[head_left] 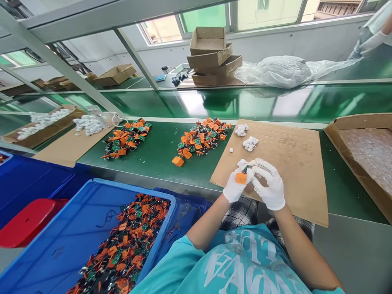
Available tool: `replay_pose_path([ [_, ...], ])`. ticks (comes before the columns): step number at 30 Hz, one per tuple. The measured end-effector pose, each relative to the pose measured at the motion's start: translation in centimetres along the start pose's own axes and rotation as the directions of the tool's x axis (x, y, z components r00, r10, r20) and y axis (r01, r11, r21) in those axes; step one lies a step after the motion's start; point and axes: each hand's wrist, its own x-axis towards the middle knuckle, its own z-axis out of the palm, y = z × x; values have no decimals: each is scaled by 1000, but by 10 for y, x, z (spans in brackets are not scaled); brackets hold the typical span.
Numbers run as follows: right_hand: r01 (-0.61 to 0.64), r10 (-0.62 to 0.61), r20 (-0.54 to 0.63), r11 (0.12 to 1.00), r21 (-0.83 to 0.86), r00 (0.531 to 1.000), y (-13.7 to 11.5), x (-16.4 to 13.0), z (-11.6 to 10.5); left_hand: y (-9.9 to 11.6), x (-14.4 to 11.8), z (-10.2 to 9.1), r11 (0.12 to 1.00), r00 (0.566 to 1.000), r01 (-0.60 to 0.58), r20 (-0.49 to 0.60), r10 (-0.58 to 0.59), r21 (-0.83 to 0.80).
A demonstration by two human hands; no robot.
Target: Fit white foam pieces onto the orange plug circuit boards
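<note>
Both hands wear white gloves and meet over the near edge of a cardboard sheet (290, 163). My left hand (235, 184) pinches a small orange part (240, 178) with a green board on it. My right hand (269, 185) touches the same part from the right, fingers curled; what it holds between them is hidden. Two small heaps of white pieces (250, 143) lie on the cardboard just beyond the hands. A pile of orange and green parts (199, 141) lies on the green belt to the left of the cardboard.
A second pile of orange parts (125, 139) lies further left. A blue bin (76, 228) at lower left holds many such parts, beside a red stool (27, 222). Cardboard trays (361, 122) stand right and stacked boxes (211, 55) behind. Another person's gloved hand (372, 41) shows top right.
</note>
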Motion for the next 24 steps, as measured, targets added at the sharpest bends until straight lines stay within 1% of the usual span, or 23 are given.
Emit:
replay_pose_path([
  [3, 60, -58, 34, 997, -52, 998, 1, 0, 1, -1, -3, 1, 998, 999, -45, 14, 44, 34],
  [6, 108, -108, 68, 994, 4, 992, 0, 3, -2, -4, -6, 0, 995, 997, -74, 38, 72, 69],
  [8, 71, -79, 88, 994, 87, 993, -2, 5, -6, -8, -5, -2, 995, 997, -70, 17, 69, 66],
  [10, -4, -18, 128, 986, 169, 992, -3, 7, -8, -10, -3, -4, 998, 998, -55, 17, 54, 33],
  [11, -38, 4, 167, 979, 199, 986, -3, 8, -9, -11, -2, -5, 999, 998, -43, 47, 42, 10],
  [12, -65, 17, 212, 973, 223, 977, -3, 8, -9, -11, -1, -7, 1000, 994, -27, 102, 29, -14],
  [14, -95, 14, 294, 961, 260, 956, -1, 8, -7, -11, 1, -11, 999, 973, -13, 231, 24, -48],
  [15, -107, 20, 309, 957, 270, 951, -1, 7, -6, -11, 2, -13, 998, 957, -13, 290, 30, -58],
  [16, -122, 36, 297, 954, 275, 954, -1, 6, -5, -10, 2, -14, 997, 940, -6, 341, 32, -76],
  [17, -134, 58, 270, 953, 272, 961, -1, 5, -4, -10, 1, -14, 995, 923, 14, 383, 26, -102],
  [19, -144, 96, 197, 959, 242, 976, -2, 4, -3, -8, -1, -11, 980, 898, 101, 439, -17, -169],
  [21, -154, 125, 148, 967, 202, 981, -5, 4, -3, -6, -4, -4, 951, 888, 200, 455, -73, -237],
  [22, -168, 140, 149, 967, 194, 979, -6, 4, -3, -5, -5, 0, 937, 892, 228, 443, -91, -266],
  [24, -232, 183, 221, 946, 224, 958, -8, 4, -5, -4, -6, 6, 912, 906, 258, 406, -115, -318],
])
